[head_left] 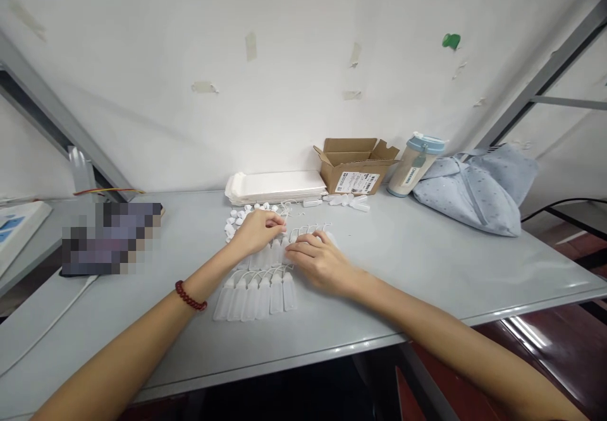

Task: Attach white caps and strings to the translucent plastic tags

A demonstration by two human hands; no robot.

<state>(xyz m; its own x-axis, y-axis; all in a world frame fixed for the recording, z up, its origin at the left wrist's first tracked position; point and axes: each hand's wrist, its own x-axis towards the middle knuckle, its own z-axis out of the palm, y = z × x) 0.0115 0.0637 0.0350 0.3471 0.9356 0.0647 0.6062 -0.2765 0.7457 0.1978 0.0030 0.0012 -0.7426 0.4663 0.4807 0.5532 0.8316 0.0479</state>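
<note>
My left hand (260,229) is closed in a pinch, with a thin white cord (286,208) at its fingertips. Beside it, my right hand (325,262) is palm down with bent fingers closed around the top of a small translucent plastic bottle (286,244), partly hidden by the fingers. This bottle is in a row of similar ones with white cord loops, some covered by my hands. Nearer me lies a second row of flat translucent bottles (256,298), their cord loops pointing away. Loose white caps (232,222) are scattered behind my left hand.
Behind the rows lie a stack of white trays (279,184), several loose bottles (348,201) and an open cardboard box (355,171). A tumbler (415,165) and a pale blue cloth bag (474,190) stand to the right. A pixelated phone-like device (114,237) with a cable is left.
</note>
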